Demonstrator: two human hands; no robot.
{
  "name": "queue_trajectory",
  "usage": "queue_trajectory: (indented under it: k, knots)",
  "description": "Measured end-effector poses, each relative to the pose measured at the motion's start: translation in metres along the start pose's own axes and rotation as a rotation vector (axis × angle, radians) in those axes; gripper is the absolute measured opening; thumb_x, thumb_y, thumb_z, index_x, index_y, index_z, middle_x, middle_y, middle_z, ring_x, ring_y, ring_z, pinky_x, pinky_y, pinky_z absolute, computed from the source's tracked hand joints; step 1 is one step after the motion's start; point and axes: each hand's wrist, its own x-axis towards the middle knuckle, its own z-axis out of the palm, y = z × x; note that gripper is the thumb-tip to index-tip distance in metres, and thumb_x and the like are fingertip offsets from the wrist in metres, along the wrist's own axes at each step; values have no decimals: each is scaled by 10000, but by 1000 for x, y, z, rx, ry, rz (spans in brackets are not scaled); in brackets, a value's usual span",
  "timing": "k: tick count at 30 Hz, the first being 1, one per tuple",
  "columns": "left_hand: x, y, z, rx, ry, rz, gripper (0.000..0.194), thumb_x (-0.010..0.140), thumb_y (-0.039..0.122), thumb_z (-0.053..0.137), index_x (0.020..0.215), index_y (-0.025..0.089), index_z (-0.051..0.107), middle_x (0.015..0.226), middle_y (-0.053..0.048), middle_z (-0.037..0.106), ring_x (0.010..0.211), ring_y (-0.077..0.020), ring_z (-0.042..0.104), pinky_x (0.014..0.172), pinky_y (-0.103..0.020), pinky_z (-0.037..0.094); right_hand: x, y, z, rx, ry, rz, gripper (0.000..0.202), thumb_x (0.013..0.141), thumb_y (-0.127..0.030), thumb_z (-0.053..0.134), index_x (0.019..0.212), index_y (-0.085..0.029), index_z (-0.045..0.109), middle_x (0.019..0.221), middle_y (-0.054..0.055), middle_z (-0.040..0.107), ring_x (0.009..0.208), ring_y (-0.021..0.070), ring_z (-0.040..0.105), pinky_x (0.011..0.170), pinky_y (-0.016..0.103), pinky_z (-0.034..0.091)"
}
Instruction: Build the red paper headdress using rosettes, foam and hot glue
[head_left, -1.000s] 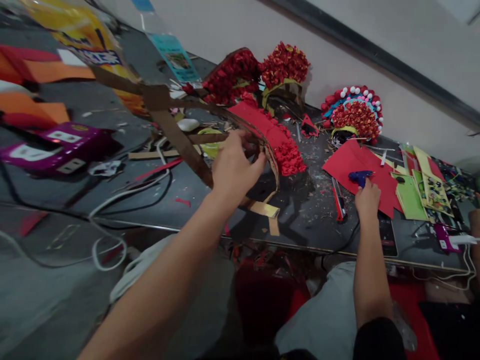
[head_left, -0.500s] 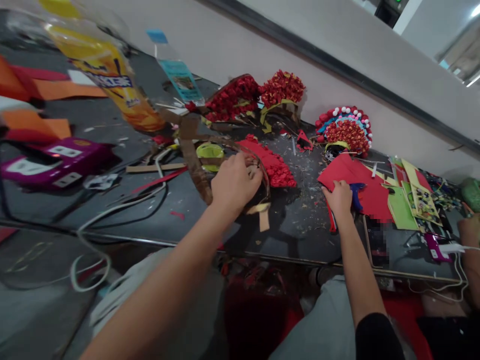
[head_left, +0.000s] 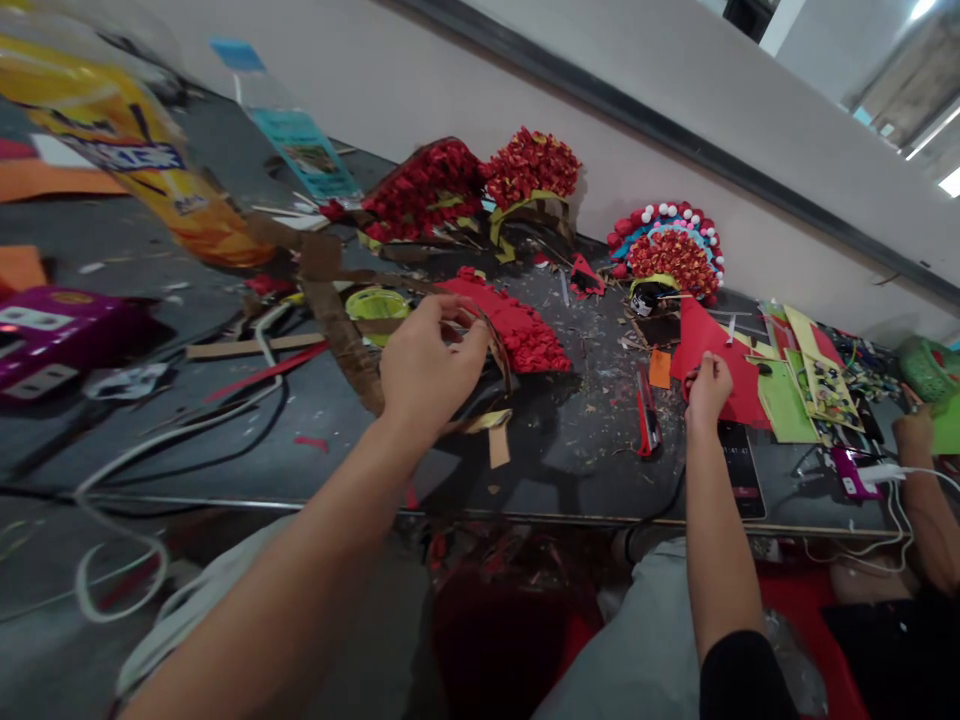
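Note:
My left hand (head_left: 429,368) is closed on a curved brown cardboard band (head_left: 341,345), part of a headpiece. A red fan-shaped piece (head_left: 517,325) with ruffled edging lies just beyond its fingers. A roll of yellow-green tape (head_left: 376,308) sits behind the band, partly covered by it. My right hand (head_left: 709,390) pinches the near left edge of a red sheet (head_left: 724,365), whose material I cannot make out. Left of that hand lie a red-and-black utility knife (head_left: 646,412) and a small orange piece (head_left: 660,368).
Ruffled red headpieces (head_left: 532,165) and a beaded fan headpiece (head_left: 669,250) stand by the wall. A water bottle (head_left: 300,140), yellow bag (head_left: 150,150), purple power strip (head_left: 67,335) and white cable (head_left: 262,400) are left. A phone (head_left: 742,470) and another person's hand (head_left: 915,435) are right.
The view has shifted right. My right hand has closed on the red sheet and drawn it rightward, baring the knife and orange piece. My left hand still grips the band.

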Motion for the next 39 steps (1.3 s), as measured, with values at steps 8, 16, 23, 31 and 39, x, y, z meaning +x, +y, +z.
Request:
queue_trajectory:
  k: [8,16,23,31,39]
  knots:
    - [-1,5,-4,-98,15,26,262,790,328,440,987,187,542,863,-17,622,852,-182,638,743,-416,477,6,-2,-37,264,298,193,381,825,-646,314,826,-267,350,554,-69,445,496,114,507,508,241,474]
    - [-7,17,-16,-540,8,-6,125,830,177,583,953,161,566,818,39,581,1195,-198,480,685,-344,290,32,-7,-50,678,499,242,308,645,-550,609,745,-305,451,605,-27,529,553,177,531,502,328,435]
    - [-12,32,-29,-409,-37,-58,130,919,187,488,1026,130,535,845,38,534,1187,-224,478,619,-332,259,32,-30,-68,847,482,184,224,658,-434,659,767,-324,498,806,-11,660,728,187,624,530,289,427]
    - [-41,70,-59,-586,78,64,149,883,161,509,992,166,611,910,50,593,1080,-201,536,615,-326,310,18,-69,-82,998,372,78,131,698,-335,629,780,-337,527,820,-35,699,788,173,654,479,239,376]
    - [-112,86,-29,-941,-1001,97,224,828,338,561,944,180,670,891,-50,693,819,-182,626,730,-316,511,-20,-74,-84,1150,254,270,171,692,-348,614,638,-225,507,451,-94,465,395,59,400,387,177,303]
